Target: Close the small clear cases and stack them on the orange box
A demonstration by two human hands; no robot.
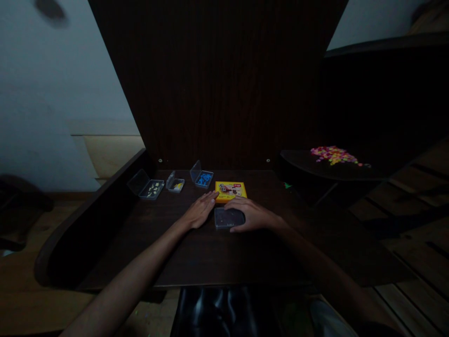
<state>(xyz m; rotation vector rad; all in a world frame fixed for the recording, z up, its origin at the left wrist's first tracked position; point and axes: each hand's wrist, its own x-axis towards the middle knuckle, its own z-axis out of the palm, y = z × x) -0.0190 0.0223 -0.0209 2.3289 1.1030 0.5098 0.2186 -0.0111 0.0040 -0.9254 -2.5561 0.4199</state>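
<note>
A clear square plate point(227, 218) lies flat on the dark wooden desk point(196, 252) in front of me. My right hand point(254, 215) rests on its right edge, fingers curled around the plate's side. To the left of the plate my left hand point(201, 209) lies flat on the desk, fingers stretched out toward a yellow card point(230, 190). The card has a picture on it and sits just behind the plate.
Three open clear boxes stand in a row at the back left: one with pale pieces point(149, 187), one with yellow pieces point(175, 184), one with blue pieces point(202, 177). A heap of pink and yellow beads point(335, 155) lies on a raised side shelf at the right.
</note>
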